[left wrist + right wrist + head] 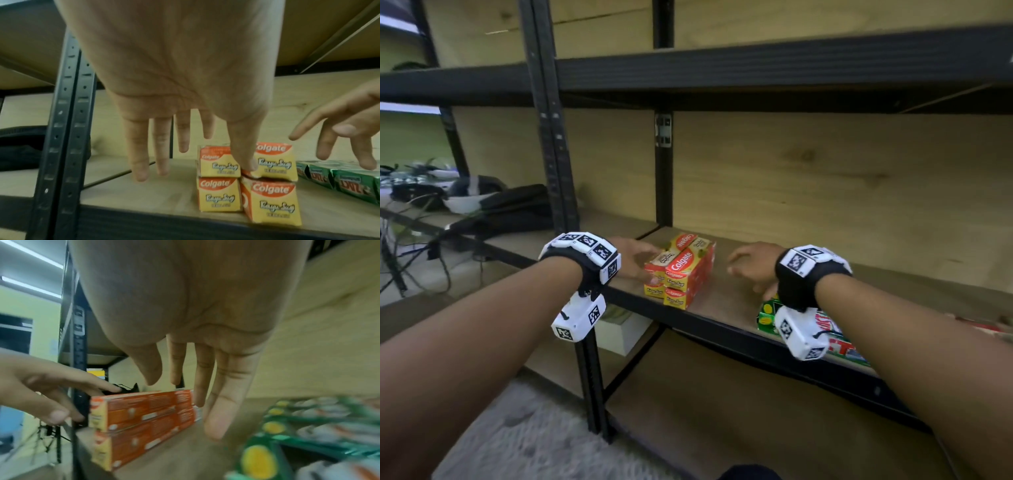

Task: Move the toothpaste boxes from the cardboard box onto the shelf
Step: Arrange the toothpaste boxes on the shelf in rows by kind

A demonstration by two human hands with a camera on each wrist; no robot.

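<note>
Several red and yellow Colgate toothpaste boxes (683, 270) are stacked two high near the front edge of the wooden shelf (722, 305). My left hand (642, 265) is at the stack's left front corner with straight fingers. Its thumb (246, 162) touches the end of an upper box (273, 164). My right hand (739, 269) hovers over bare shelf to the right of the stack, with its fingers (224, 410) relaxed and holding nothing. The cardboard box is out of view.
Green toothpaste boxes (767, 313) lie on the shelf under my right wrist and run on to the right. A black steel upright (551, 154) stands left of the stack, and a shelf beam (756, 65) crosses above. A cluttered desk (500, 205) lies further left.
</note>
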